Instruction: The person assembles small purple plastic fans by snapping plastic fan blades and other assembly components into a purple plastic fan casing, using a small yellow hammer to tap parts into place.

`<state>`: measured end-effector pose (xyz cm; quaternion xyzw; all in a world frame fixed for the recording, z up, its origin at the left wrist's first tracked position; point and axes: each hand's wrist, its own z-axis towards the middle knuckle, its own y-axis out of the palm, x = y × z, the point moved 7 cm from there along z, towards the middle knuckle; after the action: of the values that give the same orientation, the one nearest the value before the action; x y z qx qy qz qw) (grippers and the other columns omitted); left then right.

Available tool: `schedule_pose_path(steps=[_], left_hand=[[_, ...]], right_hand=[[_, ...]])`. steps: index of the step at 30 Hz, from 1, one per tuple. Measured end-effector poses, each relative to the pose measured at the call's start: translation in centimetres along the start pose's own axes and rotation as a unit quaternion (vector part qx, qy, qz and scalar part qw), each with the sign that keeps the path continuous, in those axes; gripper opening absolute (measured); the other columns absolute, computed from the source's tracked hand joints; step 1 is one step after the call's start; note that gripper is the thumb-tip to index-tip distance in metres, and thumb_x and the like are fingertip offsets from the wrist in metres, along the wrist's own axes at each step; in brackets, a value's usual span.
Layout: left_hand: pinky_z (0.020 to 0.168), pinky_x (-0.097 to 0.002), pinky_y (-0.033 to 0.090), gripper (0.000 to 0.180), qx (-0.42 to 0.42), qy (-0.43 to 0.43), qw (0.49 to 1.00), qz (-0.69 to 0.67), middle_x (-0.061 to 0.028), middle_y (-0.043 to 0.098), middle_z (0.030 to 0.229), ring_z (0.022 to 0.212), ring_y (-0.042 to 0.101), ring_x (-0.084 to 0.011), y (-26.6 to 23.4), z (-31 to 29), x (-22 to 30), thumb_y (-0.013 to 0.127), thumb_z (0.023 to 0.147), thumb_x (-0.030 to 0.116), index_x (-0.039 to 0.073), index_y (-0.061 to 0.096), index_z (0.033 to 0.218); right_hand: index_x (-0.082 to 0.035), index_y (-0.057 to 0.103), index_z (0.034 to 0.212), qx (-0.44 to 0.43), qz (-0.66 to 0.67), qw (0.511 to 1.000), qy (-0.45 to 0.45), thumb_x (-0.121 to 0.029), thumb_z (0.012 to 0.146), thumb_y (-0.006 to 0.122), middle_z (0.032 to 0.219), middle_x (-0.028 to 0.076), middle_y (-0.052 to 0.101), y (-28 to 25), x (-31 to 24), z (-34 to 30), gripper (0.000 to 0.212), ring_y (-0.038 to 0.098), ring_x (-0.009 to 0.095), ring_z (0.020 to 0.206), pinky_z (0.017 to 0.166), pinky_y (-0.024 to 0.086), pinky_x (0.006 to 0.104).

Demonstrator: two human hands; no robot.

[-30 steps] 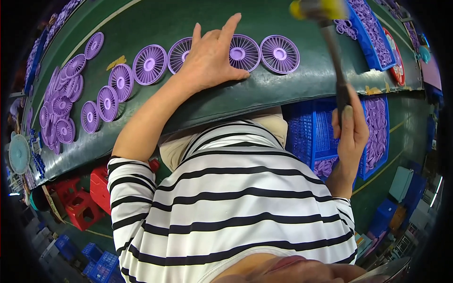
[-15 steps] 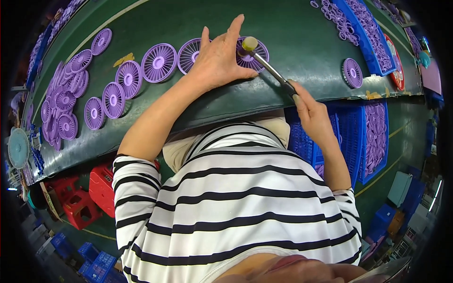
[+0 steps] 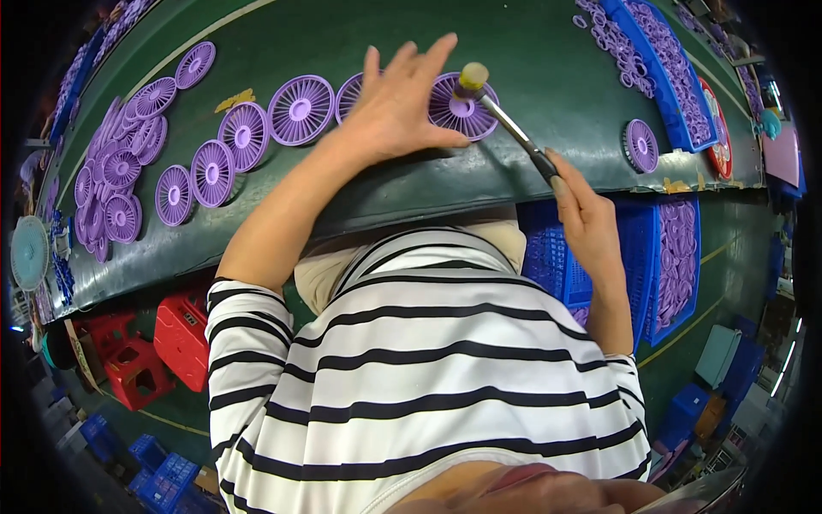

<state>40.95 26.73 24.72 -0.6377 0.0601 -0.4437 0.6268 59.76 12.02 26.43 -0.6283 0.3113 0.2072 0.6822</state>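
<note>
My right hand [image 3: 582, 206] is wrapped round the dark handle of a mallet [image 3: 514, 128] with a metal shaft and a yellowish head. The mallet's head is over the hub of a round purple slatted disc [image 3: 464, 120] on the green table. My left hand [image 3: 401, 110], its fingers spread, is at the left edge of that disc; whether it touches it I cannot tell. Partly behind my left hand lies another purple disc [image 3: 346, 96]. Further left, a row of like discs [image 3: 300, 110] curves toward the table's near edge.
A heap of purple discs [image 3: 120, 169] covers the table's left end. At the right, a blue crate [image 3: 695, 128] holds small purple rings, with loose rings [image 3: 618, 53] beside it. One disc [image 3: 640, 146] stands near the front edge. Below are blue crates [image 3: 638, 257] and red stools [image 3: 181, 334].
My right hand and the mallet have shifted slightly right, and the mallet's head now shows more of the disc's hub beneath it. My left hand's fingers have spread a little more.
</note>
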Motion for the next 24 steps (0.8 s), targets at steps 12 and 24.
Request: schedule_pose_path(steps=[12, 24], left_hand=[[0.110, -0.0583, 0.015, 0.111, 0.039, 0.014, 0.999, 0.003, -0.0203, 0.053, 0.121, 0.121, 0.047, -0.0345, -2.3, -3.4, -2.8, 0.083, 0.059, 0.036, 0.012, 0.018, 0.145], [0.110, -0.0594, 0.014, 0.117, 0.075, 0.007, 0.997, -0.015, -0.0198, 0.058, 0.113, 0.116, 0.051, -0.0328, -1.8, -3.7, -2.9, 0.082, 0.059, 0.039, 0.009, 0.010, 0.146]], right_hand=[[0.000, 0.056, 0.124, 0.024, 0.186, 0.982, 0.004, -0.006, 0.095, 0.047, 0.067, -0.002, 0.047, -0.9, -2.1, -0.7, 0.031, 0.041, 0.004, 0.057, 0.053, 0.037, 0.0180], [-0.008, 0.053, 0.127, -0.022, 0.023, 0.996, -0.085, -0.008, 0.093, 0.051, 0.082, 0.016, 0.065, 1.0, -4.5, 0.7, 0.035, 0.057, 0.012, 0.060, 0.059, 0.045, 0.0255]])
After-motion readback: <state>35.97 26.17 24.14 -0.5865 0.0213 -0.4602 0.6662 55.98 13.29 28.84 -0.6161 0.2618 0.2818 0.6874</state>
